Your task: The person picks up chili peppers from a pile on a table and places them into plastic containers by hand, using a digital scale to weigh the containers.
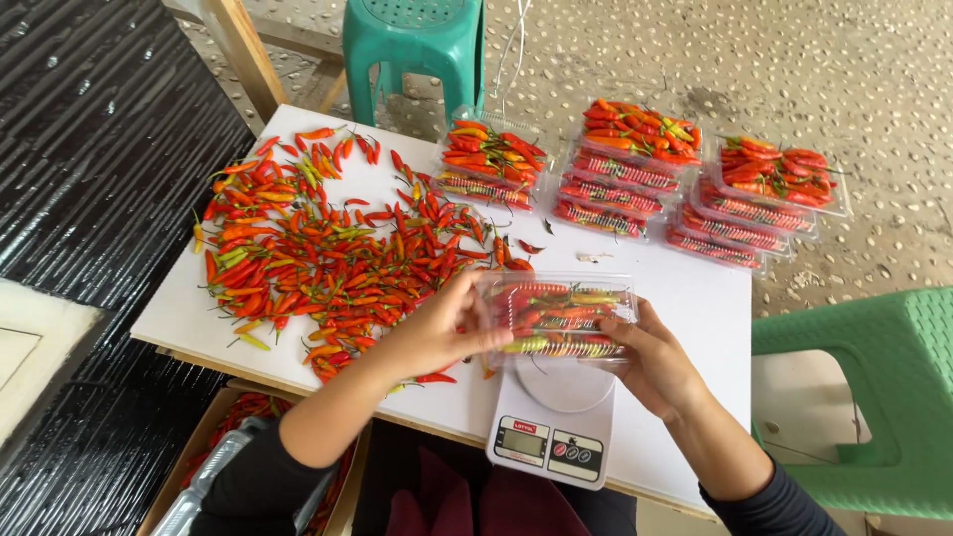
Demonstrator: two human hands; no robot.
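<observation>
Both hands are on one clear plastic clamshell box [561,318], held just above the white kitchen scale [551,429] near the table's 6 o'clock edge. Left hand [437,333] grips the box's 9 o'clock end, fingers curled over the lid edge. Right hand [650,362] cups the 3 o'clock end from below, thumb on the side. The box is packed with red chilies plus a few green and yellow ones, lid looks down (latch not visible). Loose chili pile [318,238] spreads over the white table [685,298] at 10 o'clock. Stacks of filled boxes [635,169] sit at 12 to 2 o'clock. Teal stool [417,45] beyond the table at 12, green stool [874,397] at 3. Cardboard box [238,447] with more chilies below at 7.
</observation>
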